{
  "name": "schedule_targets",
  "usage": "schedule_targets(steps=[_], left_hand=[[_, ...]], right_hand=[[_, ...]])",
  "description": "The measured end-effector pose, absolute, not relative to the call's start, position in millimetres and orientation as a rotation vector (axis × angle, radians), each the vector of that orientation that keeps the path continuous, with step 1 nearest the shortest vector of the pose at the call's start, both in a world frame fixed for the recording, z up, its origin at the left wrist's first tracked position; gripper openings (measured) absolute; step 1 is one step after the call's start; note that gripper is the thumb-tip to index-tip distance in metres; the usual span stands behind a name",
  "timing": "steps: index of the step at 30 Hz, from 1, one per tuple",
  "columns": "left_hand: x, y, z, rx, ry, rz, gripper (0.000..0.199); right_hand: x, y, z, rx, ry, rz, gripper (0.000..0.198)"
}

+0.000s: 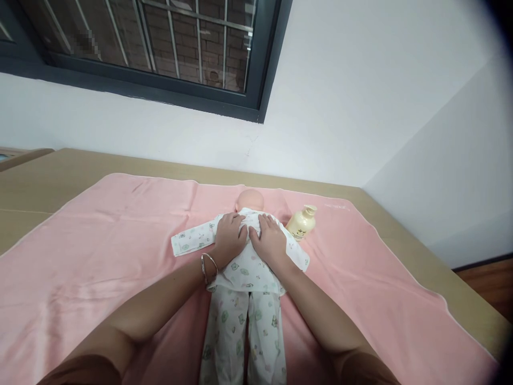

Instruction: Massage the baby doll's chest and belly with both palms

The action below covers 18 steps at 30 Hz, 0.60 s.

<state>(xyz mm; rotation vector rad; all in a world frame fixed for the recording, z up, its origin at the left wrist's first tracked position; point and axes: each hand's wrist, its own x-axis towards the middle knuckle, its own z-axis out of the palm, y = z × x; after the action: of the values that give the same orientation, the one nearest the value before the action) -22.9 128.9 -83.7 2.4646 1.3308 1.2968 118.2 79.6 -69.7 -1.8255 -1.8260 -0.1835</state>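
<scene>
A baby doll (250,200) lies stretched out on a pink sheet, its bald head toward the wall. It wears a white printed top (251,272) with long sleeves and matching trousers (264,331). My left hand (231,235) rests flat on the left of the doll's upper body, fingers extended, a silver bangle at the wrist. On the right of the upper body lies my right hand (269,238), its fingers spread over the cloth. Both thumbs come near each other at the middle. The doll's face is not visible. Neither hand grips anything.
The pink sheet (132,230) covers much of a wooden surface (401,240). A cream pump bottle (301,223) leans or lies right of the doll's shoulder. Behind are a white wall (328,107) and a dark-framed window (256,101) with bars.
</scene>
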Motion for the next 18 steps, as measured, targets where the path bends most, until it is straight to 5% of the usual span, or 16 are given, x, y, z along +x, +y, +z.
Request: schedule_targets(steps=[7, 18], left_hand=[[-20.6, 142.8, -94.1, 2.541, 1.309, 1.181, 0.041], [-24.6, 136.7, -89.5, 2.489, 1.097, 1.366, 0.025]], right_hand=[[128.2, 90.9, -68.4, -1.702, -2.003, -0.111, 0.052], [126.3, 85.2, -72.3, -1.544, -1.874, -0.137, 0.036]])
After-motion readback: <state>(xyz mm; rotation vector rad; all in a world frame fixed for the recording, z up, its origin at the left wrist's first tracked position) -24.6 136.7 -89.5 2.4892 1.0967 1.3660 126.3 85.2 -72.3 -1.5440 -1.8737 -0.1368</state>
